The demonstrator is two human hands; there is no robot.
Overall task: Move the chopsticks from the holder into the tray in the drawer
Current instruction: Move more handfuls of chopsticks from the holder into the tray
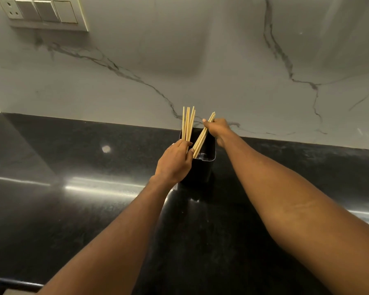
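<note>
A black rectangular holder [202,169] stands on the dark counter near the wall. Several pale wooden chopsticks stick out of it in two bunches. My left hand [174,161] wraps around the left, upright bunch [188,121] at the holder's near left rim. My right hand [217,128] grips the right bunch [201,138] near its top; this bunch leans to the right, its lower ends still inside the holder. The drawer and its tray are out of sight.
The glossy black counter [73,188] runs left and right, with its front edge at the lower left. A white marble backsplash [222,71] rises behind the holder. A switch and socket plate [43,12] sits on the wall at the upper left.
</note>
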